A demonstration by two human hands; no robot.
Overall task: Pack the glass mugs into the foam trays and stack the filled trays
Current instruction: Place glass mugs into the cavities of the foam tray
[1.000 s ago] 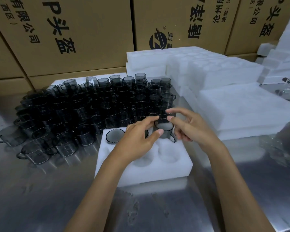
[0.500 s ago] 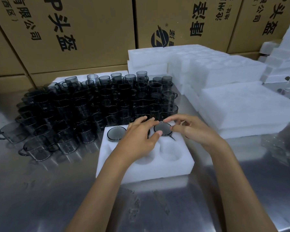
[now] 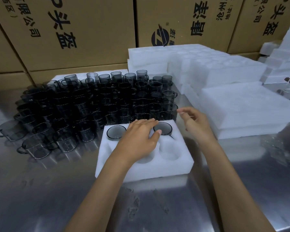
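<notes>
A white foam tray (image 3: 146, 166) lies on the steel table in front of me. Two smoky glass mugs sit in its back pockets: one at the back left (image 3: 116, 132) and one at the back right (image 3: 162, 128). My left hand (image 3: 139, 138) rests flat over the tray's back middle pocket, fingers straight, thumb touching the right mug's rim. My right hand (image 3: 193, 121) hovers just right of the tray, fingers loosely spread and holding nothing. Front pockets on the right are empty. A large cluster of loose glass mugs (image 3: 90, 104) stands behind and left of the tray.
Stacks of white foam trays (image 3: 191, 64) and flat foam sheets (image 3: 248, 106) fill the right side. Cardboard cartons (image 3: 70, 30) wall off the back. Bare steel table surface (image 3: 40, 198) lies near me on the left.
The right mug went down fully into its back right pocket. My right hand let go of it and lifted away to the right. My left hand flattened over the tray.
</notes>
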